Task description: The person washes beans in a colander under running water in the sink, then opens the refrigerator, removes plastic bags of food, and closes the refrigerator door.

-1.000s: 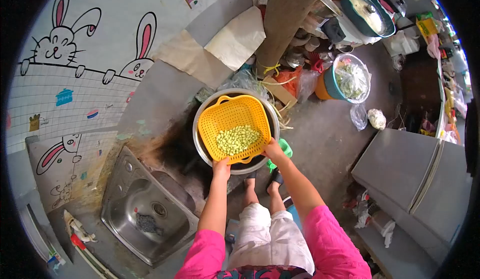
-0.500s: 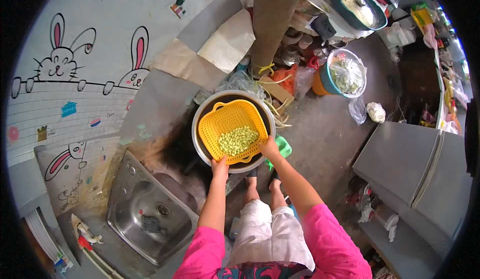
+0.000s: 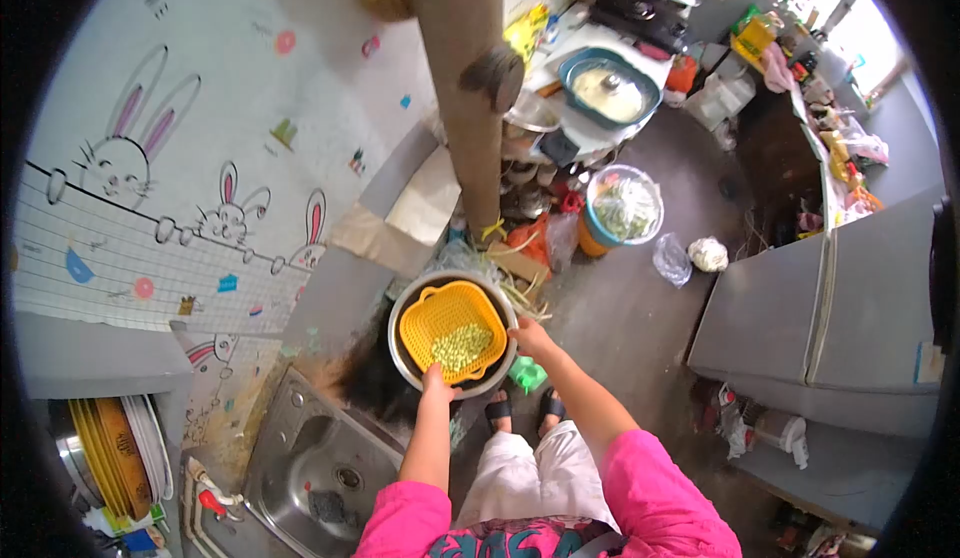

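Note:
A yellow plastic basket (image 3: 436,310) holding pale green beans (image 3: 462,346) sits within the mouth of a wide metal basin (image 3: 397,358). My left hand (image 3: 437,382) is closed at the near edge of the basket, its fingertips hard to make out against the rim. On the right, my right hand (image 3: 528,337) is at the basin's right rim, fingers closed on it, a little apart from the basket. A green plastic item (image 3: 527,374) is on the floor just below my right hand.
A steel sink (image 3: 322,468) is at lower left. Beyond the basin rises a wooden post (image 3: 458,108). A bucket with a bagged load (image 3: 597,234) stands to the right, near a white bundle (image 3: 708,255). A grey fridge (image 3: 765,308) is at the right.
The view has tilted up and swung, showing more of the room. My right hand has moved off the basket to the basin's rim. The basket stays in the basin.

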The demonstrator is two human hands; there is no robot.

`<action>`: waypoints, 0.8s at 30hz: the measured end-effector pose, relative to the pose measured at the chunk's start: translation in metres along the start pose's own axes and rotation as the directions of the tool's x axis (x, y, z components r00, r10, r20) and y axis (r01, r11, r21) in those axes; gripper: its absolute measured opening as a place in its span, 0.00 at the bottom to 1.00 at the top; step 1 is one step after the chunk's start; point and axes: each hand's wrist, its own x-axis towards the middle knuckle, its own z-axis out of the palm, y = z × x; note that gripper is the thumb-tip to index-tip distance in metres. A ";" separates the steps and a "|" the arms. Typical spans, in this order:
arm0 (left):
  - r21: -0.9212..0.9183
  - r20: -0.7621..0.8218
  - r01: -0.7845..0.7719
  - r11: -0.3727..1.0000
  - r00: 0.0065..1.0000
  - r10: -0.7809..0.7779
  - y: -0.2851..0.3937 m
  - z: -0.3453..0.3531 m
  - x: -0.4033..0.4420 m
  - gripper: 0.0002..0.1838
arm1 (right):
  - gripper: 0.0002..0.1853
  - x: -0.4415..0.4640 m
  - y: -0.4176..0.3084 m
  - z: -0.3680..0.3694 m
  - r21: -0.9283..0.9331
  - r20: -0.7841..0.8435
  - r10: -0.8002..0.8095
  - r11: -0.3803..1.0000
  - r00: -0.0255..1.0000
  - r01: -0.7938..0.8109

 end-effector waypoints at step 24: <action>-0.007 0.369 -0.201 0.980 0.910 0.189 -0.099 0.432 -0.134 0.42 | 0.25 -0.077 -0.073 -0.373 0.746 0.066 -0.269 0.653 0.961 0.131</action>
